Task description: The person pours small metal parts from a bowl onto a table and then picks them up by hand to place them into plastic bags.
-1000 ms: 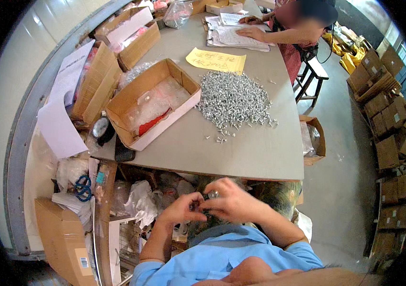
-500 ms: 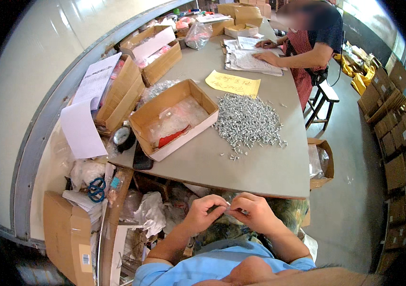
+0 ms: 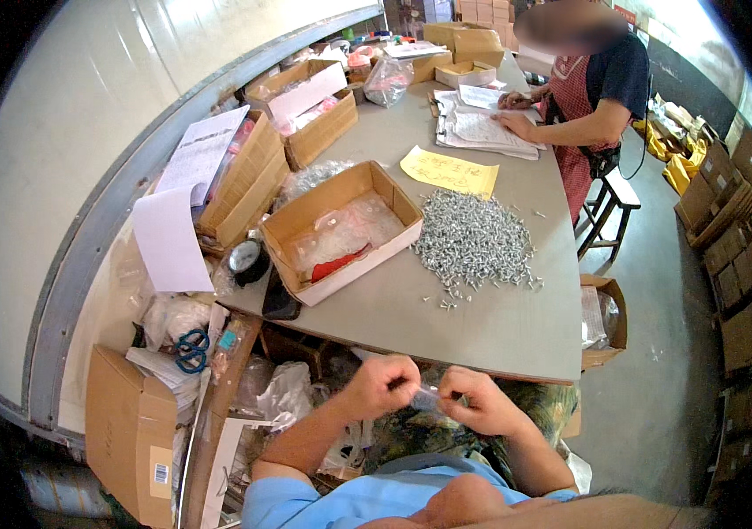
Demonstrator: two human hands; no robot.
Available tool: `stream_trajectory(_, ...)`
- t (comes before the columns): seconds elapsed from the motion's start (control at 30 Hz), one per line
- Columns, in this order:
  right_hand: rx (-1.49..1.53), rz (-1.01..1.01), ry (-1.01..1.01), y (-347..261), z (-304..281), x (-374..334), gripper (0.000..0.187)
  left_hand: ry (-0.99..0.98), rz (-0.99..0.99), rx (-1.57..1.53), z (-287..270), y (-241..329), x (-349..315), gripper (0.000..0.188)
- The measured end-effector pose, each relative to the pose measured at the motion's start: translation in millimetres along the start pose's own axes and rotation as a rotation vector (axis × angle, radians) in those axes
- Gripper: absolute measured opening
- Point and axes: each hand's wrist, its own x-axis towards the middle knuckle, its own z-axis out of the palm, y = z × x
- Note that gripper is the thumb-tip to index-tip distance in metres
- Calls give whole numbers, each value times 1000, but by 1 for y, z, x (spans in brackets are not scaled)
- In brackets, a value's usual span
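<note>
My left hand (image 3: 383,384) and my right hand (image 3: 473,400) are close together below the near edge of the grey table (image 3: 499,331). Both pinch a small clear plastic bag (image 3: 427,398) stretched between them; its contents are too small to make out. Farther out on the table lies a heap of small silver screws (image 3: 473,240). To the left of the heap stands an open cardboard box (image 3: 340,231) with clear bags and a red item inside.
Another person (image 3: 583,84) stands at the table's far right, hands on papers (image 3: 482,128). A yellow sheet (image 3: 449,171), more cardboard boxes (image 3: 248,181), a round gauge (image 3: 246,258) and blue scissors (image 3: 189,349) lie to the left. A stool (image 3: 609,207) and stacked cartons (image 3: 737,220) stand on the right.
My hands have moved slightly apart and shifted right, drawing the small bag out between them. The view has tilted up, showing more of the table and the other person.
</note>
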Motion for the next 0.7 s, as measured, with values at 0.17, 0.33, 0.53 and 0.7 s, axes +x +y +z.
stream_trajectory(0.17,145,253,230,25,-15,-13,5,555,-109,282,-98,3,61,18)
stream_trajectory(0.33,-74,284,391,48,-13,-10,9,829,42,546,-193,-20,151,19)
stream_trajectory(0.53,-206,159,378,44,-12,-8,8,233,-329,1145,-206,-118,166,17)
stream_trajectory(0.7,-177,291,366,39,-16,-9,8,188,-533,961,-204,-115,169,15)
